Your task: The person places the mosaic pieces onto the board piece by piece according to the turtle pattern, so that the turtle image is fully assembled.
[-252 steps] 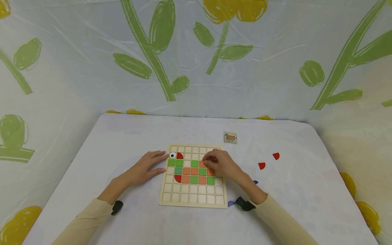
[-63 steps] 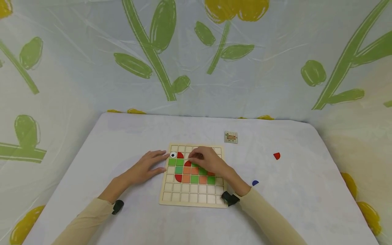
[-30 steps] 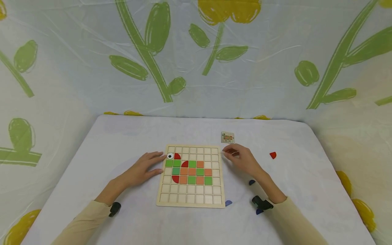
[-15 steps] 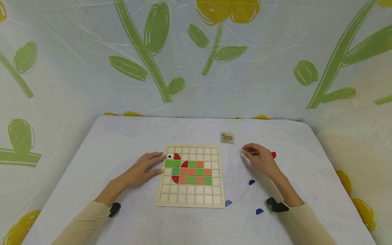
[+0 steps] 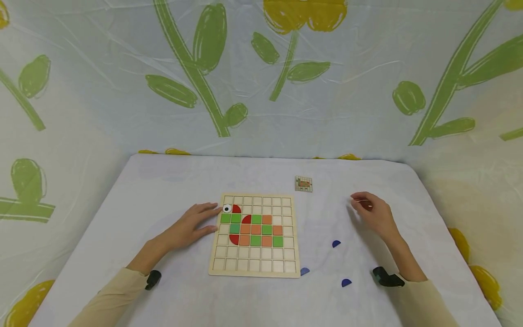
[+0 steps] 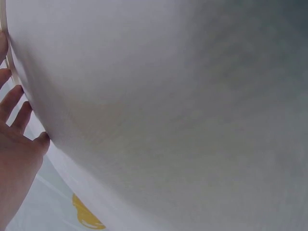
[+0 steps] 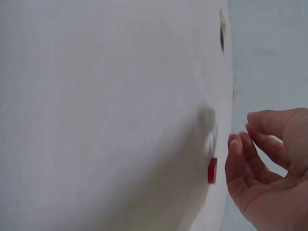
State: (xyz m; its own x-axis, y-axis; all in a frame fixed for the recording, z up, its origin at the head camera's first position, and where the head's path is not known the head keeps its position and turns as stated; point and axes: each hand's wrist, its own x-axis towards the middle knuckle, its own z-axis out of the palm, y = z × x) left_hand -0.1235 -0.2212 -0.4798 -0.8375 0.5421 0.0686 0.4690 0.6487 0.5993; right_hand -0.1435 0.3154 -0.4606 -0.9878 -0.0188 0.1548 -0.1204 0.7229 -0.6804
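My left hand (image 5: 189, 227) lies beside the left edge of the wooden grid board (image 5: 253, 273), its fingers spread and fingertips at the rim. Set in the board's squares are green tiles (image 5: 256, 240), orange tiles (image 5: 256, 229), a teal tile, red quarter-circle pieces (image 5: 246, 220) and a round eye piece (image 5: 227, 209). My right hand (image 5: 376, 215) hovers over the right part of the table, fingers loosely bent, nothing visible between them. Below it, in the right wrist view, a loose red piece (image 7: 212, 171) lies on the cloth; the head view hides it behind the hand.
A small picture card (image 5: 303, 184) lies behind the board's right corner. Two dark blue half-circle pieces (image 5: 336, 244) lie right of the board, and a lighter blue piece (image 5: 304, 271) sits by its lower right corner. White cloth covers the table (image 5: 175, 290).
A loose red quarter-circle went into the board beside the upper green tile. Since then my right hand has moved off the board, rightward to the last loose red piece. The left hand stays put.
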